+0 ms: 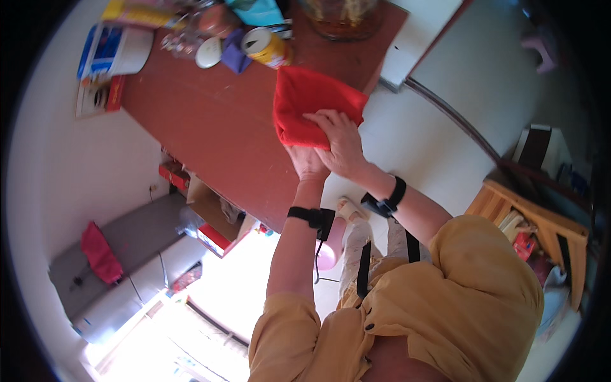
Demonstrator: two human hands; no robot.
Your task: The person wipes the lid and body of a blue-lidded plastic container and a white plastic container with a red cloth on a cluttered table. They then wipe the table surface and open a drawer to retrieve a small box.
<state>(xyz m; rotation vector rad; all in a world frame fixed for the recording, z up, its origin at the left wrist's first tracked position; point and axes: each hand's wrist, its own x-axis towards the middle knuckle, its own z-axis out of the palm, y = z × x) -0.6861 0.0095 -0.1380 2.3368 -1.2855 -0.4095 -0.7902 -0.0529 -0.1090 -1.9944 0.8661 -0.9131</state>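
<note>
A folded red cloth (317, 102) is held up over the right part of a reddish-brown table. My left hand (308, 160) supports it from below at its near edge, with the fingers hidden under the fabric. From the right, my right hand (339, 138) lies over the near right part of the cloth, fingers bent on its top face; its thumb is hard to make out. The two hands overlap at the wrist side. Just beyond the cloth, a yellow can (266, 47) stands on the table.
The tabletop (215, 129) bears a round white lid (208, 52), a purple item (235, 51), a large glass jar (341, 19) and plastic packages. An open cardboard box (215, 210) is below its left edge. A wooden rack (539, 215) stands at right, a pink stool (327, 250) near my feet.
</note>
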